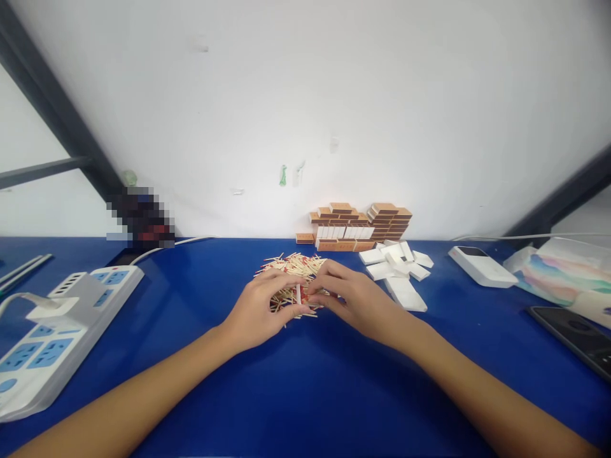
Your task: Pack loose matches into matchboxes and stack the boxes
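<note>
Both hands meet over a pile of matchsticks [292, 273] near the middle of the blue counter [305, 381]. The left hand [260, 305] curls in from the left and the right hand [356, 298] from the right, fingertips almost touching. Between them stands a small white tray of a matchbox [299, 294], pinched upright by the left thumb and fingers and steadied by the right fingers; red match heads show just beside it. How many matches lie in the tray is hidden behind the fingers, and the near part of the pile is covered by both hands.

Behind the pile, against the white wall [334, 95], sits a stack of brown matchbox sleeves [363, 226] with a row of white trays wedged in it; any print on them is too small to read. Just right of the right hand lie loose white matchbox trays [398, 270]. Farther right are a white power bank [482, 266], a pastel-patterned pack [561, 273] cut off by the frame edge, and a dark phone [575, 337] lying flat, partly out of view.

At left, a white power strip with blue sockets [52, 331] runs off the frame, a white plug seated in it. A pixelated object [143, 216] by the wall cannot be made out. No writing is legible anywhere.
</note>
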Demonstrator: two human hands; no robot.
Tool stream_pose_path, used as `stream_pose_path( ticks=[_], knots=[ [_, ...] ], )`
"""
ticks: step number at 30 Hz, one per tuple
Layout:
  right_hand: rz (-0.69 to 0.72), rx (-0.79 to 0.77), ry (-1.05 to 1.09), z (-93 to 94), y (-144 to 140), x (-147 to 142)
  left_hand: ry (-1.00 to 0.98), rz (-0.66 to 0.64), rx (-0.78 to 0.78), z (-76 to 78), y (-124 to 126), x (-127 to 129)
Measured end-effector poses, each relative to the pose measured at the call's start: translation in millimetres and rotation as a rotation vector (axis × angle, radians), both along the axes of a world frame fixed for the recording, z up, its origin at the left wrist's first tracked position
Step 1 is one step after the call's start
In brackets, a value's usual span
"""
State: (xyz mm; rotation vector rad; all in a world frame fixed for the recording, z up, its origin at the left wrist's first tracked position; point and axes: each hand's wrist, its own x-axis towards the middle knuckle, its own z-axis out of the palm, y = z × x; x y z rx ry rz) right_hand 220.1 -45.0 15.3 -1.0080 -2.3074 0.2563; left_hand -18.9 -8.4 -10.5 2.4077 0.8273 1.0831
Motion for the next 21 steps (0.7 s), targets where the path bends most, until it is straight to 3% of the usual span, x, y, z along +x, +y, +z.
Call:
stream_pose_path(
  ticks=[7, 21],
  knots=[
    [-0.088, 0.009, 0.002, 2.7, -1.9, -4.4, -0.037, 0.005, 0.0, 2.9, -1.9, 1.3],
    [-0.084, 0.047, -0.055, 3.6, -3.2, -3.9, -0.02, 0.01, -0.032, 4.6, -3.2, 1.6]
  ],
)
